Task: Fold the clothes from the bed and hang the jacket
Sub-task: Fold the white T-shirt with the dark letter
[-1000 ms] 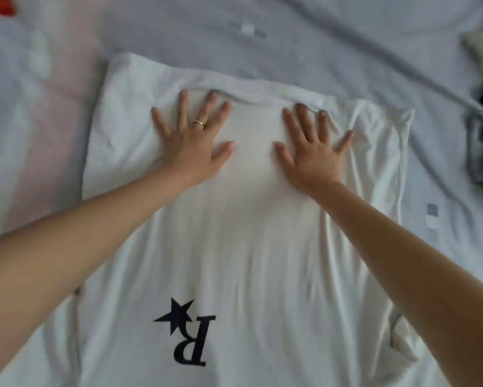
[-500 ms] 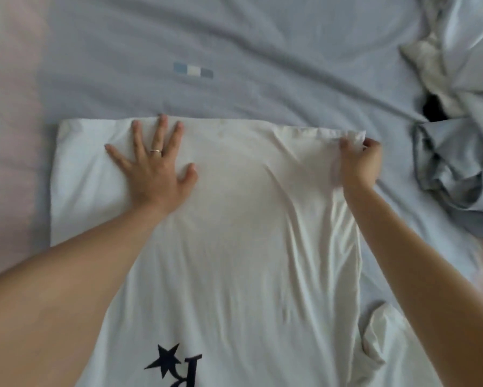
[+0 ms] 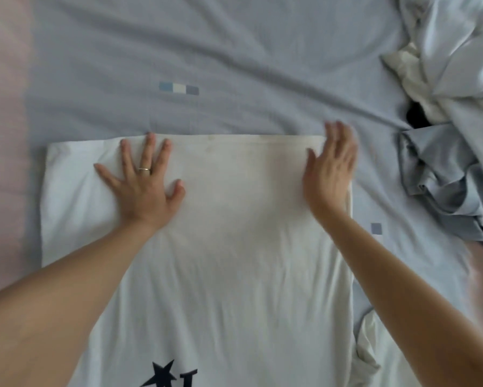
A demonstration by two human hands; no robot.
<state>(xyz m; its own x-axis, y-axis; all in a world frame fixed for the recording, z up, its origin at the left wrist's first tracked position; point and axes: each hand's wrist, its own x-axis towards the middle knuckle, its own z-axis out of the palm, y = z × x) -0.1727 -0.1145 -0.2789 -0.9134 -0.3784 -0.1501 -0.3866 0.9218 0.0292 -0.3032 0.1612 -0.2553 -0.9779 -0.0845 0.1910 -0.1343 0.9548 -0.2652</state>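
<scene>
Your right hand [image 3: 329,169] released the white T-shirt [image 3: 234,247] corner, now flat; left hand [image 3: 142,185] presses open, holding it smooth.

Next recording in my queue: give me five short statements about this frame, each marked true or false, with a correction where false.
1. The left hand lies flat with fingers spread on the white T-shirt. True.
2. The right hand grips a hanger. False: it holds nothing; its fingers are straight at the shirt's right edge.
3. A ring shows on the left hand. True.
4. The crumpled clothes lie left of the shirt. False: they lie to its right.
5. The black star print sits at the shirt's far edge. False: it is at the near end, by the bottom of the view.
</scene>
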